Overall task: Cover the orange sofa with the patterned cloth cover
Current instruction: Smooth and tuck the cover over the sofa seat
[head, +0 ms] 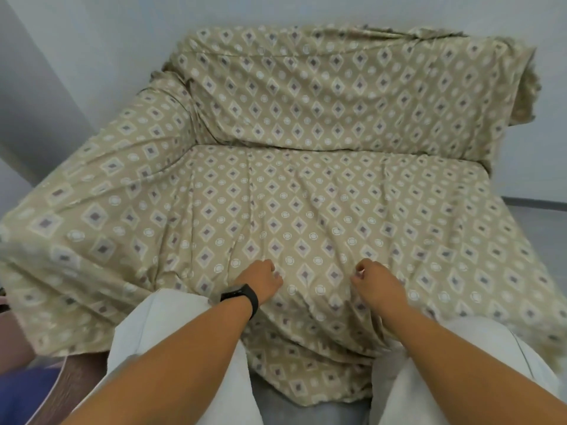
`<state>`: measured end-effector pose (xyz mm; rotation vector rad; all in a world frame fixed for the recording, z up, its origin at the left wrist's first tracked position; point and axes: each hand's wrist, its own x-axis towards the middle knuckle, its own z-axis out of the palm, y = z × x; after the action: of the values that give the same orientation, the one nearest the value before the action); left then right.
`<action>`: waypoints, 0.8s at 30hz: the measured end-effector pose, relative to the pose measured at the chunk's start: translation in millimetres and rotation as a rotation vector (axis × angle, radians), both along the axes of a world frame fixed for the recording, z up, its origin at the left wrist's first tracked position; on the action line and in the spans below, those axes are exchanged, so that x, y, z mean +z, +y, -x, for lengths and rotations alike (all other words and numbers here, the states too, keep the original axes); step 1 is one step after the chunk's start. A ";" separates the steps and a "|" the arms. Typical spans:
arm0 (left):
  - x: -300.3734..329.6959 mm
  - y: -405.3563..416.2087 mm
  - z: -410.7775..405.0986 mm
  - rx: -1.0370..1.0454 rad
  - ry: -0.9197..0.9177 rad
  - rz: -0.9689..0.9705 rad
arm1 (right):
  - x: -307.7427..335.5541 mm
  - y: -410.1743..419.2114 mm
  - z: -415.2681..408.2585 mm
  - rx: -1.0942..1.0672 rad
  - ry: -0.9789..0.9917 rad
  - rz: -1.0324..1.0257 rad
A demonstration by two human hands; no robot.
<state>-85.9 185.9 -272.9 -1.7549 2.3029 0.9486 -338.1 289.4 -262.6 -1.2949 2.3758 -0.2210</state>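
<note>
Pale wall (92, 41) runs behind, with a grey angled panel (27, 111) at far left. Grey floor (540, 219) shows at right, meeting a dark baseboard (534, 203). Bottom left, a blue object (21, 394) sits beside something brown (70, 381), both blurred.

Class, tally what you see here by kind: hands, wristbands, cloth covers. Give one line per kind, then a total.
Hands: 2, left hand and right hand
Wristbands: 1, black wristband
Cloth covers: 1, cover
Total: 4
</note>
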 end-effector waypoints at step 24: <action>-13.4 -8.7 49.8 -0.087 -0.181 0.068 | -21.7 -5.1 41.7 -0.303 -0.049 -0.124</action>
<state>-135.7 177.2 -286.3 -1.6729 2.2991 0.6748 -379.8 284.3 -284.3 -0.8622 2.4923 -0.1883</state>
